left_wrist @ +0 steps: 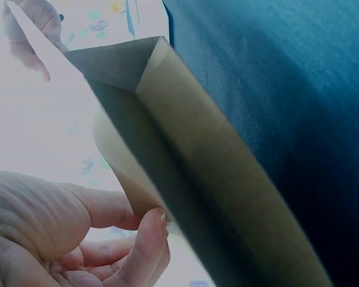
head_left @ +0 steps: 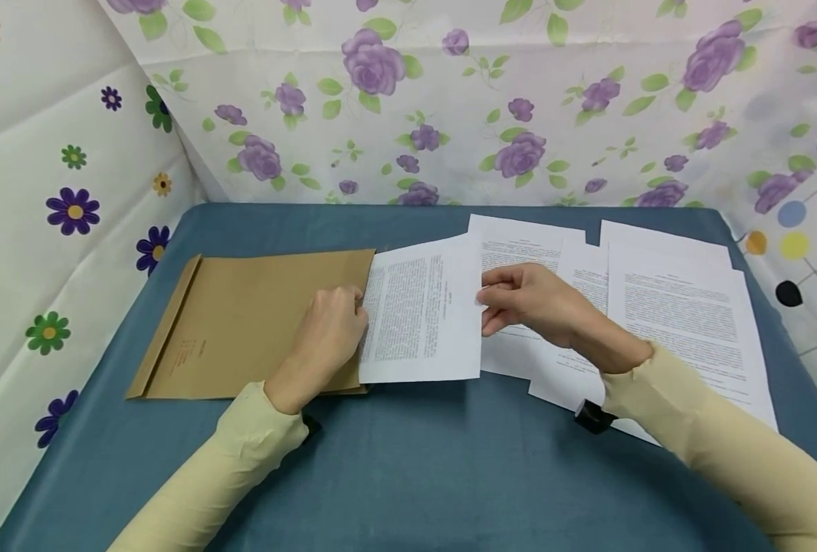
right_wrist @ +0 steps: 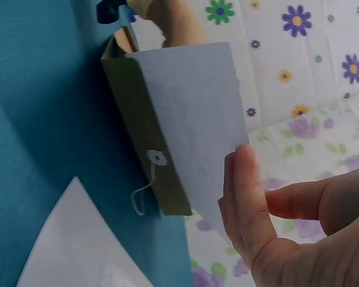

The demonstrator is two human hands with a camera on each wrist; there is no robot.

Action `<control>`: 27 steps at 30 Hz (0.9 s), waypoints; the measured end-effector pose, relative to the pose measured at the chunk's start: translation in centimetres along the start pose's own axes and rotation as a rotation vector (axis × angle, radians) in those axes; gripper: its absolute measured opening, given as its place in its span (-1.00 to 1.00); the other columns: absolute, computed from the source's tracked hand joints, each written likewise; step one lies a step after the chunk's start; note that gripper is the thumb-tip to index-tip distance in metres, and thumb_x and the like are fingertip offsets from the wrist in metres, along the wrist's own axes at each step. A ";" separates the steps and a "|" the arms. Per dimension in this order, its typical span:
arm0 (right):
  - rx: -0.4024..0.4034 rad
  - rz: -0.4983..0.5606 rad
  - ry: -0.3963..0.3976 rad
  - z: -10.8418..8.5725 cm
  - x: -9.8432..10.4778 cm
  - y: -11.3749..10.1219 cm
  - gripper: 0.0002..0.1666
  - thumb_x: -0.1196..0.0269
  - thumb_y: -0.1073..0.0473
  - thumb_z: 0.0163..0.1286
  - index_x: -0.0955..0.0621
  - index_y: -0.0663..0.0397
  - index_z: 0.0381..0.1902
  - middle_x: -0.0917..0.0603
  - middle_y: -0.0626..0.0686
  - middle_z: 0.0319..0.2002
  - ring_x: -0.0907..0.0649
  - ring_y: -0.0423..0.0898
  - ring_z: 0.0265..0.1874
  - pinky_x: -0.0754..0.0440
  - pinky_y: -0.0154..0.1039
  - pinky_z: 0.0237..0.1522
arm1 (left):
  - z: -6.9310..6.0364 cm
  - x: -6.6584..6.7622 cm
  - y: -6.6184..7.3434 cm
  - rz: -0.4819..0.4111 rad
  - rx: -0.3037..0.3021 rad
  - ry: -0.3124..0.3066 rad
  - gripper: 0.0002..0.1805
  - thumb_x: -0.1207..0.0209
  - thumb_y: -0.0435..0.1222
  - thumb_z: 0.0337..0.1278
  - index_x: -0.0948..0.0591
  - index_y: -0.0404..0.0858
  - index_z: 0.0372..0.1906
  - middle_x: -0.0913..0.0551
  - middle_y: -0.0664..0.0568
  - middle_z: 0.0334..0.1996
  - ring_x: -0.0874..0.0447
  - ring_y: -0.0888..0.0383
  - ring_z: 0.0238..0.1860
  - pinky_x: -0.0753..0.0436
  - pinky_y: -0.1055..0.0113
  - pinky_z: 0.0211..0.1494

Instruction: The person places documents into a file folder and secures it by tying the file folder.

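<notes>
A brown document envelope (head_left: 270, 318) lies on the left part of the table, its mouth facing right. My left hand (head_left: 329, 333) pinches the upper layer at that mouth between thumb and fingers; the left wrist view shows the envelope (left_wrist: 191, 137) gaping into a box-like opening. A printed white sheet (head_left: 408, 314) stands partly inside the mouth, its left portion hidden by the envelope. My right hand (head_left: 533, 303) pinches the sheet's right edge, fairly straight fingers (right_wrist: 245, 197) on one face and the thumb behind. A round button (right_wrist: 157, 157) with a string shows on the envelope.
Several printed sheets (head_left: 684, 322) overlap on the right side of the blue-covered table (head_left: 450, 475). Flowered cloth (head_left: 436, 100) hangs behind the table and along its left side. A dark wrist camera (head_left: 593, 416) sits under the right sleeve.
</notes>
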State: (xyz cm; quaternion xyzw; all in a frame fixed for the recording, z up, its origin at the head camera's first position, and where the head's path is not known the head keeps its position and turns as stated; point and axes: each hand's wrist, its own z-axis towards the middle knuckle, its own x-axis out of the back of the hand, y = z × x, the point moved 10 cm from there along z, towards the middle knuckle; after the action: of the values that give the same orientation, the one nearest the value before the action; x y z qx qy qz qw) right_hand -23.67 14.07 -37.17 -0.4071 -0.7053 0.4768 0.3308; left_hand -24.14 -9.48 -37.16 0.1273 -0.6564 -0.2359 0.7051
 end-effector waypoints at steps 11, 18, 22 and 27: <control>0.013 -0.012 0.035 2.8 -2.1 1.5 -0.62 -0.22 0.42 0.43 -0.50 0.50 0.16 -0.74 0.17 -0.37 -0.77 -0.02 -0.50 -0.76 -0.10 -0.22 | 0.0 0.2 0.3 -0.001 -0.008 0.000 -0.75 -0.16 -0.56 0.28 -0.69 -0.55 -0.01 -0.72 -0.36 -0.03 -0.70 -0.04 -0.31 -0.66 0.21 -0.33; 0.042 -0.040 0.030 3.9 -3.8 1.7 -0.65 -0.24 0.41 0.44 -0.53 0.46 0.13 -0.75 0.20 -0.36 -0.77 0.00 -0.49 -0.74 0.07 -0.14 | -0.1 0.3 0.3 -0.002 -0.016 0.010 -0.76 -0.16 -0.56 0.28 -0.69 -0.54 -0.02 -0.73 -0.35 -0.07 -0.66 0.00 -0.38 -0.58 0.27 -0.41; 0.041 -0.038 0.044 3.9 -3.8 1.7 -0.63 -0.23 0.33 0.49 -0.51 0.44 0.17 -0.75 0.23 -0.35 -0.77 0.01 -0.49 -0.74 0.09 -0.13 | -0.2 0.4 0.4 -0.003 -0.016 0.012 -0.76 -0.16 -0.55 0.29 -0.70 -0.53 -0.01 -0.73 -0.35 -0.07 -0.65 0.00 -0.40 -0.56 0.27 -0.43; 0.083 -0.077 0.080 4.3 -4.0 1.4 -0.73 -0.25 0.29 0.51 -0.57 0.40 0.04 -0.76 0.22 -0.34 -0.75 0.01 -0.52 -0.75 0.10 -0.19 | -0.3 0.6 0.6 0.000 -0.031 0.032 -0.76 -0.18 -0.55 0.28 -0.70 -0.54 -0.01 -0.73 -0.36 -0.07 -0.66 -0.01 -0.37 -0.64 0.22 -0.35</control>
State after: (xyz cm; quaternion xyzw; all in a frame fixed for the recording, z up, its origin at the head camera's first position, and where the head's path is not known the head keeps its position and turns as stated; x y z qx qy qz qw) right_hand -25.15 9.09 -40.22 -0.3844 -0.6862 0.4762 0.3933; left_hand -23.77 -9.34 -36.35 0.1204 -0.6413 -0.2441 0.7174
